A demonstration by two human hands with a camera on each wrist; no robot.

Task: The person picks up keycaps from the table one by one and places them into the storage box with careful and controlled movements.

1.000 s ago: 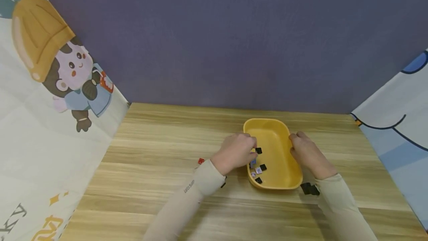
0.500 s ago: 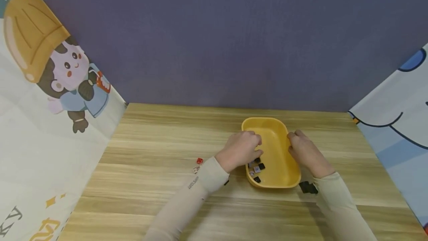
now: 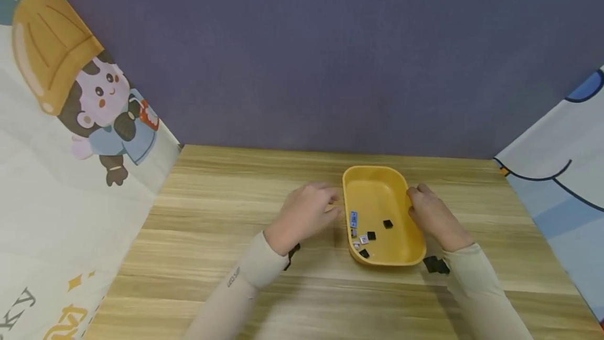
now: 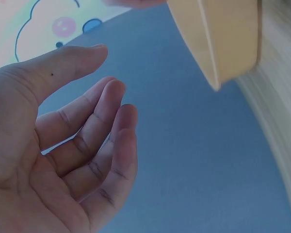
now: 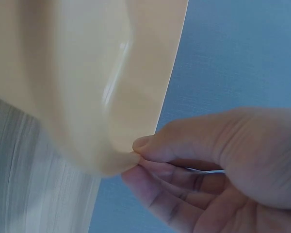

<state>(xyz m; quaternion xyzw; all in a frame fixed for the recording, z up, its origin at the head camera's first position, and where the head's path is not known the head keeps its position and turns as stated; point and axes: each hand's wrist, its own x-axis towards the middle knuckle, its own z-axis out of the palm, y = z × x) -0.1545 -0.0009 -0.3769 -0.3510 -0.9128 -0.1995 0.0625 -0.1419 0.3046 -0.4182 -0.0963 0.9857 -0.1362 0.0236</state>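
Yellow tub (image 3: pixel 377 198), lower right-centre, could tip if right hand (image 3: pixel 433 218), pinching it, tugs; left hand (image 3: pixel 304 215) relaxed, empty.

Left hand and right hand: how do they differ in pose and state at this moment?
Hold: the right hand pinches the rim of the yellow container; the left hand shows nothing in its grasp.
Fingers: the left hand's are loosely bent, thumb apart from them; the right hand's close with the thumb on the rim.
Contact: the left hand is apart from the container, the right hand touches it.
Shared: both are bare, on opposite sides of the container.
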